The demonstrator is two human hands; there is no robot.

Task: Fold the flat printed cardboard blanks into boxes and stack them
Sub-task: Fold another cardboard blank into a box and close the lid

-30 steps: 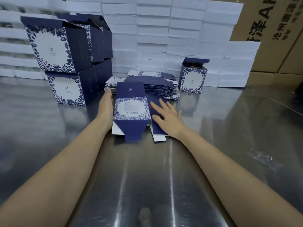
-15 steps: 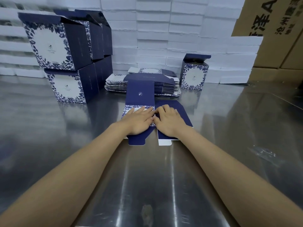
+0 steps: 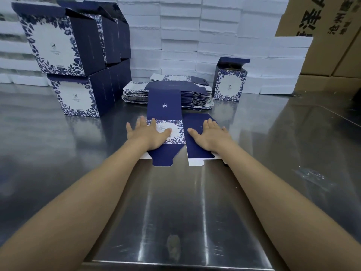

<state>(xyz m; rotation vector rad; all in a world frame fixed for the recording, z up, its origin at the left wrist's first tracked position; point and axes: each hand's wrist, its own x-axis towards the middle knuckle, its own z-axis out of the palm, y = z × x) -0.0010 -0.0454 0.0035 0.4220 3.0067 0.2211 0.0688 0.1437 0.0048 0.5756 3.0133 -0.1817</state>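
Observation:
A flat navy and white floral cardboard blank [image 3: 166, 106] lies on the steel table in front of me. My left hand [image 3: 147, 134] presses flat on its left floral panel, fingers spread. My right hand [image 3: 212, 134] presses flat on its plain navy right panel. Behind it sits a pile of flat blanks [image 3: 175, 92]. Folded boxes are stacked at the left [image 3: 58, 45]. One more folded box [image 3: 229, 85] stands upright at the right with its lid flap up.
The steel table [image 3: 175, 202] stretches toward me. White foam slabs [image 3: 195, 36] form a wall behind the table. Brown printed cartons [image 3: 322, 36] stand at the back right. A clear plastic scrap [image 3: 310, 176] lies on the table at the right.
My hands, close together at the blank's middle half a second ago, have slid apart, left hand leftward and right hand rightward. The blank now lies flatter on the table.

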